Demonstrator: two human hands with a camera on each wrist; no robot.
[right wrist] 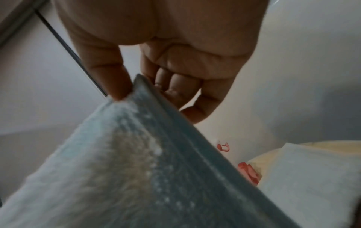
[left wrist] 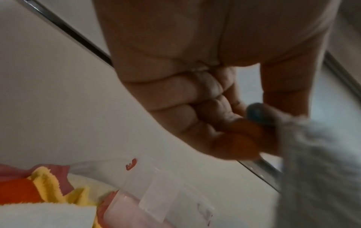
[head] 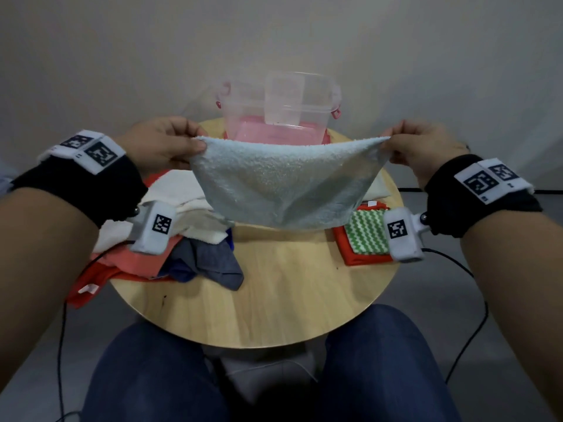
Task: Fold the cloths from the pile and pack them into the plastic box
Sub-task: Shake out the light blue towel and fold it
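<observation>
I'm holding a light blue towel point(head: 281, 184) up in the air over the round wooden table point(head: 274, 300), stretched between both hands. My left hand point(head: 161, 144) pinches its left top corner between thumb and curled fingers; my right hand point(head: 422, 147) pinches the right top corner the same way. The top edge runs nearly taut and the middle sags down, clear of the table. Wrist views confirm both pinches, though the left one is blurred.

The clear plastic box point(head: 278, 109) with red latches stands at the far side of the table, behind the towel; something pink shows through its lower part.

The unfolded pile point(head: 170, 239) (white, coral, red, grey-blue cloths) lies on the table's left side, under my left wrist. On the right lies a green-and-white zigzag cloth point(head: 367, 231) on top of a red cloth point(head: 350, 254), both flat.
</observation>
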